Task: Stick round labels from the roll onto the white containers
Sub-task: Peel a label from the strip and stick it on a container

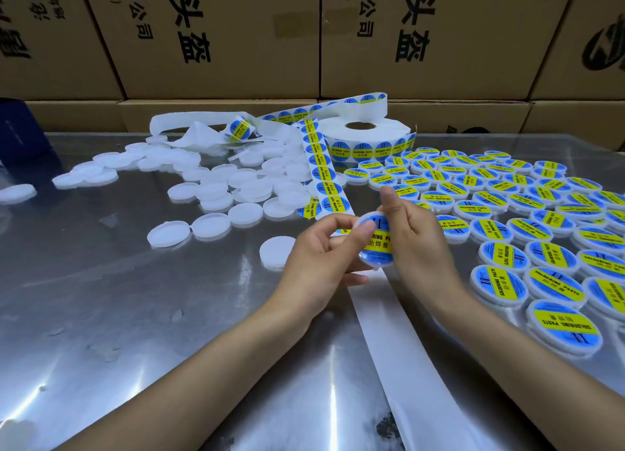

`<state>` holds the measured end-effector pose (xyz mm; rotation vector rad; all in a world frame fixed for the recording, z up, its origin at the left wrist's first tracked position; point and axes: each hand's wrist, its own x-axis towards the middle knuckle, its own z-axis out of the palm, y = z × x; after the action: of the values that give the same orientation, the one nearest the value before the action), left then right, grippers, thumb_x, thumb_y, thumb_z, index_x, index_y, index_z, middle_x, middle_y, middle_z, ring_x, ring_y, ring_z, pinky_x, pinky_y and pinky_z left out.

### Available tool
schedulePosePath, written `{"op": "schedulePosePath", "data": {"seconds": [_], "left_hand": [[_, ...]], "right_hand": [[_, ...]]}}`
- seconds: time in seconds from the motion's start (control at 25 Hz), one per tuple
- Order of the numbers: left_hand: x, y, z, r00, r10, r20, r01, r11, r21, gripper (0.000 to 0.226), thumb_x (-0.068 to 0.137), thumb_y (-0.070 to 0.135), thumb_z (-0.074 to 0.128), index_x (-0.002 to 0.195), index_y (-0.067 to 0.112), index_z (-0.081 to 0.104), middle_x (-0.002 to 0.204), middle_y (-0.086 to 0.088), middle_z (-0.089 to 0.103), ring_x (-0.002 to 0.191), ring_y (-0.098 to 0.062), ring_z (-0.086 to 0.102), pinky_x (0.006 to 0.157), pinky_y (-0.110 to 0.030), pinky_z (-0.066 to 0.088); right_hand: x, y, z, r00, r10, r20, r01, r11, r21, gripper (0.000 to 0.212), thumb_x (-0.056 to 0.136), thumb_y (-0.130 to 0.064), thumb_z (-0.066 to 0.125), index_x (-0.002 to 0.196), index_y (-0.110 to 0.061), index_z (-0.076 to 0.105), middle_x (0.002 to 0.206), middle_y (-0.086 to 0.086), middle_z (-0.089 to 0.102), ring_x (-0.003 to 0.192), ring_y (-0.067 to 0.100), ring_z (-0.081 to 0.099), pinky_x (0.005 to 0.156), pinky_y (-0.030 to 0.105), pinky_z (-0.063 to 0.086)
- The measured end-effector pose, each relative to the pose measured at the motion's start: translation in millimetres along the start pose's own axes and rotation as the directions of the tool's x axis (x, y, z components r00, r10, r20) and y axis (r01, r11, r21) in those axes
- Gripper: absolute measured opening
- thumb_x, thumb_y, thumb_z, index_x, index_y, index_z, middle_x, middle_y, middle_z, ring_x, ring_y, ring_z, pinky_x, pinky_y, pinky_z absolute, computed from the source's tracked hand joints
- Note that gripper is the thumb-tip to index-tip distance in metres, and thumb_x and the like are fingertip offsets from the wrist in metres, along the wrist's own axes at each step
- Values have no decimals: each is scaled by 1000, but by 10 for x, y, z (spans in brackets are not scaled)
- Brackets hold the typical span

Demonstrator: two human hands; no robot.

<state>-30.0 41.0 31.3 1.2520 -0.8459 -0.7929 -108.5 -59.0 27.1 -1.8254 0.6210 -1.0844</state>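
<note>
roll (362, 136) back centre | unlabelled containers (216, 187) left | labelled containers (527, 214) right, perhaps overlapping

Shiny metal worktop (101, 315), scuffed, reflecting light. Far centre: label roll (367, 136) lying flat, strip of blue-and-yellow round labels (326, 176) running from it toward near side. Bare white backing strip (406, 349) continuing to near edge. Left of strip: loose heap of unlabelled white containers (216, 187), one apart at far left (17, 193). Right of strip: labelled containers (507, 207) spread close together. Crumpled backing paper (196, 129) at far left-centre.
</note>
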Motion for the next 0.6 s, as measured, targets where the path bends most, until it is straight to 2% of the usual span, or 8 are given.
{"op": "schedulePosePath", "data": {"seconds": [0.08, 0.16, 0.28, 0.36, 0.48, 0.56, 0.6], "left_hand": [[2, 9, -14, 998, 56, 1, -56, 997, 49, 15, 86, 13, 65, 97, 7, 57, 68, 3, 71, 58, -7, 64, 52, -17, 51], [7, 4, -20, 994, 105, 23, -106, 991, 80, 20, 81, 2, 69, 93, 11, 55, 72, 1, 71, 62, -10, 65, 55, -18, 51], [5, -30, -24, 984, 160, 73, -168, 979, 113, 31, 77, -7, 70, 95, 12, 53, 85, -11, 72, 73, -19, 67, 72, -26, 56], [1, -61, -37, 975, 178, 132, -193, 974, 115, 36, 76, -9, 70, 99, 12, 53, 90, -12, 71, 76, -17, 67, 76, -25, 56], [-5, -107, -42, 953, 223, 204, -254, 957, 141, 44, 76, -6, 72, 105, 20, 53, 91, -1, 71, 77, -17, 65, 78, -28, 55], [7, -129, -33, 946, 273, 176, -305, 933, 193, 37, 81, 3, 66, 107, 27, 54, 83, 7, 70, 70, -13, 61, 73, -27, 52], [29, -133, -46, 948, 290, 134, -313, 926, 213, 34, 84, 3, 62, 106, 28, 55, 75, 10, 69, 65, -8, 58, 68, -22, 50]], "right_hand": [[-26, -5, 21, 1000, 3, 7, -3, 999, 35, 47, 94, -47, 41, 54, -22, 47, 47, -13, 44, 50, 3, 40, 51, 25, 35], [-44, -20, 30, 1000, 20, 10, -20, 997, 69, 46, 87, -56, 40, 51, -26, 45, 48, -11, 45, 51, 8, 43, 51, 31, 37], [-39, -16, 25, 999, 30, 12, -31, 996, 82, 45, 79, -62, 39, 50, -28, 47, 47, -12, 42, 48, 5, 39, 48, 22, 34], [-24, 3, 13, 999, 41, 7, -41, 997, 71, 48, 81, -62, 39, 52, -23, 43, 47, -11, 40, 48, 5, 39, 48, 22, 33], [-8, 42, 11, 997, 78, -15, -76, 993, 88, 48, 91, -53, 39, 56, -19, 41, 45, -11, 41, 45, 2, 39, 45, 16, 33], [-10, 59, 3, 997, 72, 29, -74, 994, 80, 50, 90, -54, 36, 57, -18, 48, 45, -10, 47, 44, 1, 44, 48, 16, 37], [-19, 63, 0, 995, 57, 78, -62, 996, 57, 51, 86, -58, 35, 62, -18, 54, 48, -7, 52, 46, 4, 50, 52, 21, 41]]}}
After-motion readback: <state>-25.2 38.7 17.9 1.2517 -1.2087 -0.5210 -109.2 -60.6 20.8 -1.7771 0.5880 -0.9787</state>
